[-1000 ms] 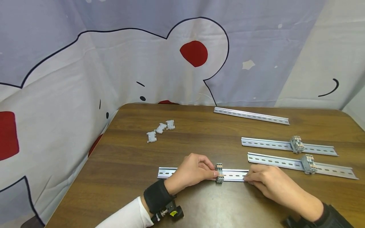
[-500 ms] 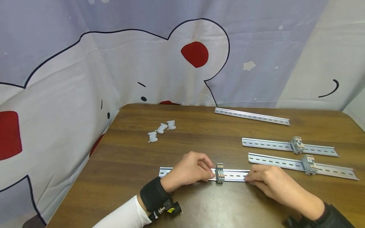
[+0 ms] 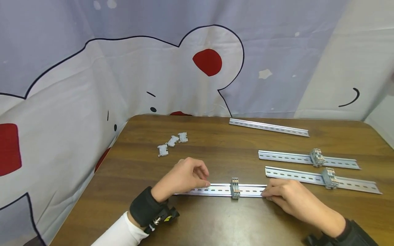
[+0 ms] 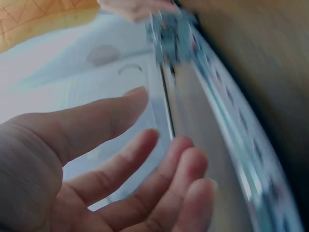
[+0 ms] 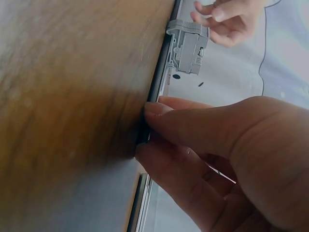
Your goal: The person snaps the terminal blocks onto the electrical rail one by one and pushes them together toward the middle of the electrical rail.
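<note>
Nearest, the right hand [image 3: 287, 196] pinches the right end of the front DIN rail [image 3: 217, 190] between thumb and fingers. The step in hand looks like steadying this rail, and a firm, low pinch should serve best, since a loose one could let the metal slide or twist. A terminal-block stack [image 3: 235, 188] sits across the rail between the hands, touched by neither; whether every foot is fully clipped cannot be told. Any correction there would best be even, straight-down pressure, as a sideways shove could tilt the blocks. The left hand [image 3: 181, 176] curves over the rail's left part, thumb and fingers well parted, holding nothing; light fingertips would suit that side.

Beyond the right hand lie the second rail [image 3: 295, 174] and third rail [image 3: 284, 157], each bearing a block group, so the elbow and wrist need room. Farther left, three loose terminal blocks [image 3: 162, 150] lie flat, and the farthest rail [image 3: 267, 127] carries none.
</note>
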Available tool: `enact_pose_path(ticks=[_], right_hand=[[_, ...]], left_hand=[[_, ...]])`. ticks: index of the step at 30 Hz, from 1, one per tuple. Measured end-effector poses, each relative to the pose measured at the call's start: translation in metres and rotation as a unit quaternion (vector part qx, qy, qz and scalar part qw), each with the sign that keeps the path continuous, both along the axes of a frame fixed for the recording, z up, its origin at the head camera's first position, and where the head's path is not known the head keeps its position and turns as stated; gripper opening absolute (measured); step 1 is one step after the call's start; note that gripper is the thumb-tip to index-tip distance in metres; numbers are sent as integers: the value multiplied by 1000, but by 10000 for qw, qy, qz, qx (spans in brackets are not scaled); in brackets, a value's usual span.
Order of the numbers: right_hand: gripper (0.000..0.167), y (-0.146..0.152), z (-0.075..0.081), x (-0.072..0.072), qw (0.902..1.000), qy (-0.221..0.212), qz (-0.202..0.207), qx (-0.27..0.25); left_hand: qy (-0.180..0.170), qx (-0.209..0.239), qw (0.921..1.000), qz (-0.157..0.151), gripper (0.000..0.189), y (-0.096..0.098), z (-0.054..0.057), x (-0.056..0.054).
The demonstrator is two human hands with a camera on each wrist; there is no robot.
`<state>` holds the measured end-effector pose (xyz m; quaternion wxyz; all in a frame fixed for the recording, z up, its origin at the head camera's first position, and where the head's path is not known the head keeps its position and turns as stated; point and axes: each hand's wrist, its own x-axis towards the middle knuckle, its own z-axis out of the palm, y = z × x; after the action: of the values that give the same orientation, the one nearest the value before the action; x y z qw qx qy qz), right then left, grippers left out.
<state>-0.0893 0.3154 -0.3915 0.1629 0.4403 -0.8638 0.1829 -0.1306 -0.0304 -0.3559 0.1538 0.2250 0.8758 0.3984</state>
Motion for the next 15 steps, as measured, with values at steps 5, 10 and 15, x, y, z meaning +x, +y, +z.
enact_pose_path(ticks=[5, 10, 15], right_hand=[[27, -4, 0, -1, 9999, -59, -83, 73], [27, -6, 0, 1, 9996, -188, -199, 82], [27, -1, 1, 2, 9989, -275, -379, 51]], left_hand=[[428, -736, 9960, 264, 22, -30, -1, 2], [478, -1045, 9931, 232, 26, -50, -9, 4], [673, -1141, 9910, 205, 27, -60, -16, 4]])
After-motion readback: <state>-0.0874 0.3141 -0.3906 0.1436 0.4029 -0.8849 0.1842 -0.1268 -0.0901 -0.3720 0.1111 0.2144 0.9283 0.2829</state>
